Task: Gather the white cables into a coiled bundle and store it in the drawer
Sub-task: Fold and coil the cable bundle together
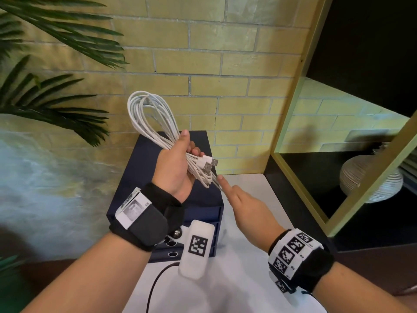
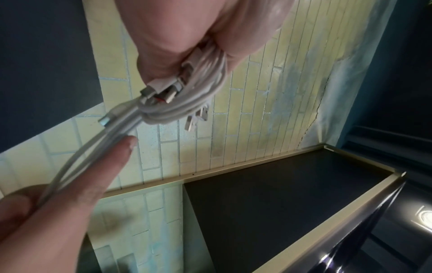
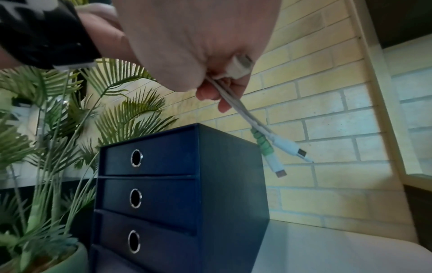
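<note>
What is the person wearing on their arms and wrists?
Both forearms are bare, with no sleeves. The left wrist wears a wide black strap holding a white tag with a blurry square pattern. The right wrist wears a black band carrying white panels printed with black-and-white square codes. No gloves on either hand.

Bare forearms end in black fabric wrist straps. The left wrist strap [image 1: 147,224] carries a white block with a blurred printed tag and a white pod [image 1: 196,249] bearing a black square marker; the right wrist strap [image 1: 301,258] wears a white band of black-and-white markers.
</note>
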